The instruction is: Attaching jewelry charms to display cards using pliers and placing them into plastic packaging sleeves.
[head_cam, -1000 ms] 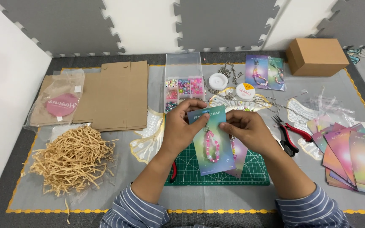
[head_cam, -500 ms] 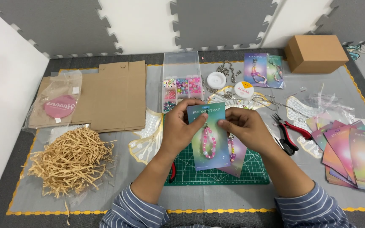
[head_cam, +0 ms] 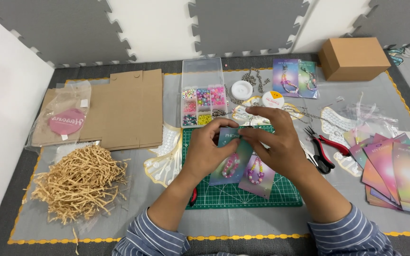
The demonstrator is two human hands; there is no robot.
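**Cards lowered toward the mat, second card now showing**

Nearest the body: striped sleeves, both forearms angled in over the green cutting mat [head_cam: 224,194]. A red-handled tool [head_cam: 194,193] peeks out under the left wrist.

At the hands: left hand [head_cam: 208,150] pinches the top left edge of a teal backing card [head_cam: 230,161] carrying a pink bead strap [head_cam: 229,166]. Right hand [head_cam: 275,142] lies over the top of the cards, fingers spread forward, thumb side pressed on the card top. Under the right palm a second card, pink-purple [head_cam: 257,174], fans out with its own multicolour bead strap [head_cam: 255,169].

Change over the last second: the teal card was held up, face square to the camera, gripped from both sides. Now it is tipped down and away, lower edge close to the mat, and the second card has slid out beside it. The right hand has gone from a side pinch to a reach over the top. Judgement: the pair is being sorted or set down, not examined.

Right of the hands: red and black pliers [head_cam: 323,149], then a fanned stack of pastel cards [head_cam: 395,175].

Left of the hands: heap of tan paper shred [head_cam: 79,182], flat cardboard sheets [head_cam: 124,109].

Beyond the hands: clear bead organiser [head_cam: 204,95], two cord spools [head_cam: 257,94], two finished carded straps [head_cam: 296,78], brown box [head_cam: 354,58] at the counter's far right
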